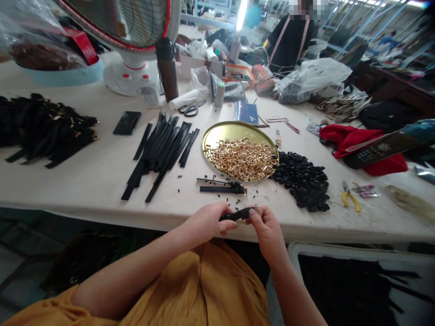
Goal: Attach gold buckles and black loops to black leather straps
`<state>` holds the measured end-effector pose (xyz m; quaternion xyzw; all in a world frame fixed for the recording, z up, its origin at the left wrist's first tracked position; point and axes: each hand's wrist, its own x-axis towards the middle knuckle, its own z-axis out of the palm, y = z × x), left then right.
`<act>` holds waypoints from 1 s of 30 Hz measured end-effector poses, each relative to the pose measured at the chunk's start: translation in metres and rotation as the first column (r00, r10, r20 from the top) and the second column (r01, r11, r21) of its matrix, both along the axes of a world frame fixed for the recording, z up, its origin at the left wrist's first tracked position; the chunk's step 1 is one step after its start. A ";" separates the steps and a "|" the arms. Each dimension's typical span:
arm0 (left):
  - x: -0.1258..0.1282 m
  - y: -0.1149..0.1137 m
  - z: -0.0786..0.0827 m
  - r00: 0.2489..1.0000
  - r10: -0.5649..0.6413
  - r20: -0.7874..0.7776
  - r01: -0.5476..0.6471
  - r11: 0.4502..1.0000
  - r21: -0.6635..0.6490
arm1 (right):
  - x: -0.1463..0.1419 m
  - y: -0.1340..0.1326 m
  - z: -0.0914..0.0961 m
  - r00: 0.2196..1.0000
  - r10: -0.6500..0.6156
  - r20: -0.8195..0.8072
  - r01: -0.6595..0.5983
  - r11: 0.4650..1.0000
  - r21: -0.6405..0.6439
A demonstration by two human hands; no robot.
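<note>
Both hands meet at the table's front edge on one black strap [242,214]. My left hand [214,219] grips its left part between thumb and fingers. At the strap's right end, my right hand [267,225] pinches it with thumb on top; whatever lies under those fingertips is hidden. Just beyond them lies a small bundle of black straps [217,189] with gold-coloured metal at its right end. Tiny black bits are scattered around it. Behind stands a round gold tray [220,129] heaped with small gold metal fittings [243,158]. A pile of black loop-like pieces [302,181] touches the tray's right side.
Long black straps [163,149] lie left of the tray, near a phone [127,123] and scissors [190,109]. Yellow-handled pliers [350,198] rest at right. A fan [132,72] and dark bottle [167,70] stand behind. Below right is a white-rimmed bin [295,253]. A person [288,40] is farther back.
</note>
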<state>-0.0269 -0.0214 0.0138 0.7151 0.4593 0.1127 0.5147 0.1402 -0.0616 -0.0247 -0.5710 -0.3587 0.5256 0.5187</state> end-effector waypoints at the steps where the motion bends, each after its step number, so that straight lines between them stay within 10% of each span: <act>1: 0.002 -0.001 0.001 1.000 -0.004 0.023 0.005 1.000 -0.020 | -0.001 -0.001 0.000 0.999 -0.010 0.049 0.010 1.000 0.007; 14: 0.000 -0.008 -0.009 0.996 -0.017 0.083 0.020 0.999 -0.029 | 0.001 -0.011 0.003 0.952 0.176 0.249 -0.181 0.983 0.000; 23: 0.028 0.016 -0.023 0.993 -0.007 -0.115 0.044 0.946 0.322 | 0.015 0.017 -0.019 0.900 0.221 0.375 -0.247 0.969 0.022; 30: -0.005 0.078 -0.029 0.920 0.204 -0.335 0.059 0.773 0.632 | 0.031 0.053 -0.054 0.365 -0.196 0.910 -0.177 0.945 0.275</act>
